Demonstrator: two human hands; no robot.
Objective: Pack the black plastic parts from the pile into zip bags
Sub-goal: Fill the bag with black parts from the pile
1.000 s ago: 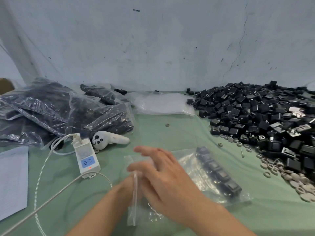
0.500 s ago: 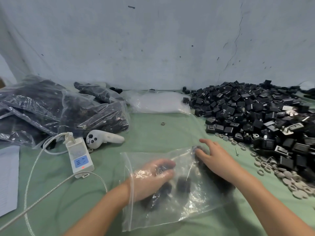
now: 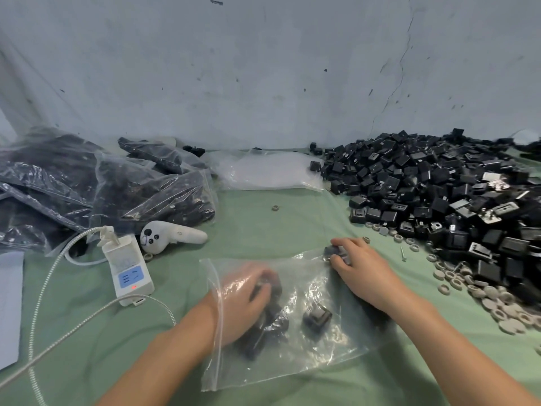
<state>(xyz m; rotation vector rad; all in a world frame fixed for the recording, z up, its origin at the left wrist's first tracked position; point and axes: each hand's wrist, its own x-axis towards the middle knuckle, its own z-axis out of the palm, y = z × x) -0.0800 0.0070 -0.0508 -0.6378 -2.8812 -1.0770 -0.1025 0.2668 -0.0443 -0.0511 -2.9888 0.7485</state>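
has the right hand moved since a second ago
Yes. The right hand went right, away from the white power strip, toward the pile of black parts.

- I read the zip bag (image 3: 307,350) as clear, glossy, crinkled plastic.
- The black plastic parts (image 3: 424,183) look mostly matt (a few show bare silvery metal).
- The surface (image 3: 263,227) wears matt green cloth.
- The cable (image 3: 44,300) looks braided.

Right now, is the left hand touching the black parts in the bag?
Touching. Head view: the left hand is inside the zip bag, fingers curled round black parts.
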